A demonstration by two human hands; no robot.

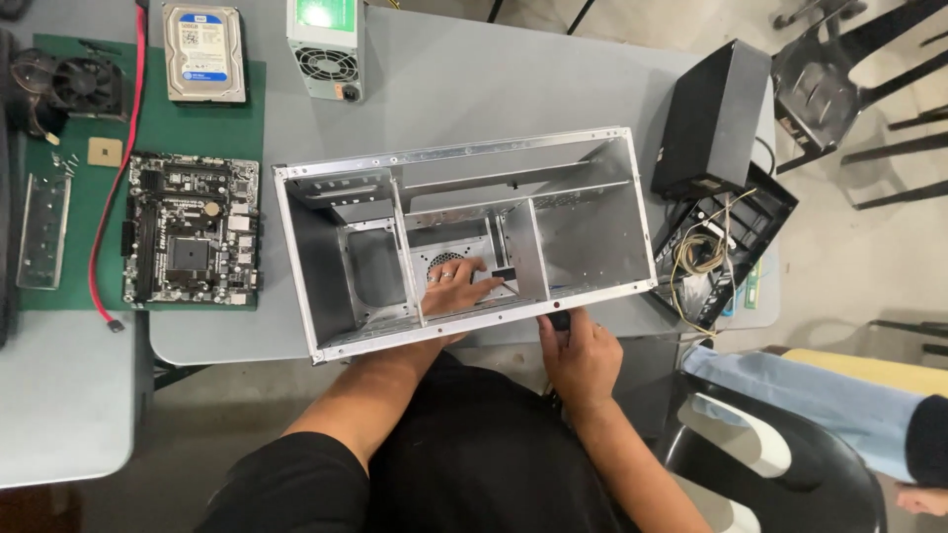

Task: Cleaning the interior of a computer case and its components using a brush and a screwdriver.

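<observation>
An open bare-metal computer case [592,237] lies on its side on the grey table [464,89]. My left hand [452,285] reaches inside it, fingers spread, pressing a small black part against the case's near inner wall beside a round vent grille. My right hand [578,357] is outside the case at its near edge, closed on a small black tool-like object touching the case rim. What exactly that object is, I cannot tell.
A motherboard [191,229], a metal back plate [41,233], a cooler fan [81,81] and a red cable [118,178] lie on a green mat at left. A hard drive [204,51] and power supply [326,44] sit behind; a black case panel [711,118] with wires is at right.
</observation>
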